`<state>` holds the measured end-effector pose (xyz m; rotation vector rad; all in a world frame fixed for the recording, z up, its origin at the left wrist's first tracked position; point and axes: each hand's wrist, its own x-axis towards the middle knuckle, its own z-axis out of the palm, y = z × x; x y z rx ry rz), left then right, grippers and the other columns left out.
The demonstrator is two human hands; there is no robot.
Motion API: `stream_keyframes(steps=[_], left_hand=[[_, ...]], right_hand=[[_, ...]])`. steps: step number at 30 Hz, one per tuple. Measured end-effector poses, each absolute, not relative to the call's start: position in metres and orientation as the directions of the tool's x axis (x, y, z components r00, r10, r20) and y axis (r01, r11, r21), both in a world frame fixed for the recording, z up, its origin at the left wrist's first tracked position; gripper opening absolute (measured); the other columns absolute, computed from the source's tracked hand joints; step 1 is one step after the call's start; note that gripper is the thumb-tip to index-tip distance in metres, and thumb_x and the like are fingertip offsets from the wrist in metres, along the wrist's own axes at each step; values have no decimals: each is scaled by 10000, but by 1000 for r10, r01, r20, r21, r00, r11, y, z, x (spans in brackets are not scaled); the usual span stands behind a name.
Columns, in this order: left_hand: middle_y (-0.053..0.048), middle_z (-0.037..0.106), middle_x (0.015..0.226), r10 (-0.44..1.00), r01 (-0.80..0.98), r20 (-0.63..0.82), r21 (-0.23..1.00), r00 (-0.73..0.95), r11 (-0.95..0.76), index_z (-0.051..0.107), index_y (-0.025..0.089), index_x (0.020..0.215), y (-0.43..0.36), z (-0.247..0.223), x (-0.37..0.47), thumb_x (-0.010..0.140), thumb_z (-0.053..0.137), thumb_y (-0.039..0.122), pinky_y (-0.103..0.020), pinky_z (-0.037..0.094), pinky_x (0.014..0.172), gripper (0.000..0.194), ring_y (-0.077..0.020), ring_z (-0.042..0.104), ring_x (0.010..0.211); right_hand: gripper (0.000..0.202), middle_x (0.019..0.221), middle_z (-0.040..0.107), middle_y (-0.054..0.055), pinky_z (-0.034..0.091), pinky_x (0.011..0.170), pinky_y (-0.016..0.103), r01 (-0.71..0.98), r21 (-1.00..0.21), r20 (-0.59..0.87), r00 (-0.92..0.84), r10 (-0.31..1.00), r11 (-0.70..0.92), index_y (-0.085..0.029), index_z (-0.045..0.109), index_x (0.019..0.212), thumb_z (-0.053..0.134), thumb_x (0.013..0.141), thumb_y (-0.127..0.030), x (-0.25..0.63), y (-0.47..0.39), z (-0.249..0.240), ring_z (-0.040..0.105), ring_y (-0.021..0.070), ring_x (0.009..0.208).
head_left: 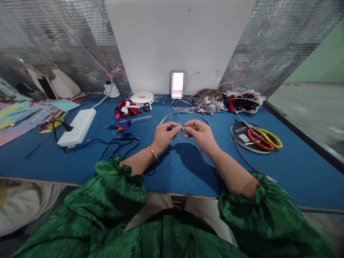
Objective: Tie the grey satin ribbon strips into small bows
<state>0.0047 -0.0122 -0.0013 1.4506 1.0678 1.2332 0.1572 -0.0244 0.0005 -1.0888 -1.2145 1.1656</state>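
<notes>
My left hand (164,137) and my right hand (201,137) meet above the middle of the blue table. Thumb and fingertips of both are pinched on a small piece of grey ribbon (182,128), mostly covered by the fingers. Just beyond the hands, long loops of thin grey ribbon (198,112) curl over the table. A heap of cut grey ribbon pieces (209,104) lies past my right hand. To the left of my left hand is a blue glue gun (120,124) with a clear glue stick in its back.
Red-and-yellow-handled scissors (264,139) rest on a black ribbon spool (239,130) at right. A phone (177,85) leans on the white board (177,39). Left are a power strip (77,127), black cable (118,140), white spool (142,97) and red-black bows (125,108).
</notes>
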Motion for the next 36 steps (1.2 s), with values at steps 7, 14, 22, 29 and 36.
stream_keyframes(steps=[7,14,22,29,36], left_hand=[[36,519,526,975,-12,193,981,112,-193,689,159,764,-11,-1,5,732,686,342,-220,323,477,186,-67,410,483],[33,540,550,974,28,196,979,117,-200,697,162,770,-14,0,5,733,684,328,-225,337,499,171,-66,406,494],[38,504,540,988,-136,98,987,118,-82,705,162,797,-12,-1,6,700,704,287,-209,302,489,158,-61,382,505],[77,469,581,982,-447,-109,878,157,169,628,172,829,-11,1,6,673,746,234,-176,407,549,205,-28,387,483],[105,357,504,966,-524,-155,817,206,242,581,194,860,-12,2,6,746,696,212,-180,445,557,162,-30,336,426]], right_hand=[[238,697,675,27,455,576,263,-71,-996,54,-66,996,49,-163,688,736,751,640,-371,160,-26,4,574,114,568],[219,641,649,21,453,584,269,-88,-995,39,-35,999,36,-165,673,657,734,661,-376,157,-27,4,554,114,556],[124,605,604,-5,413,588,256,-35,-989,144,-16,989,144,-168,632,643,654,698,-276,155,-26,0,523,107,564],[94,545,507,-39,319,520,247,232,-929,290,-25,957,288,-179,588,653,574,737,-220,154,-28,-4,412,97,518],[141,600,525,-26,343,547,251,381,-841,372,-108,922,384,-185,576,683,561,802,-258,153,-29,-7,434,104,550]])
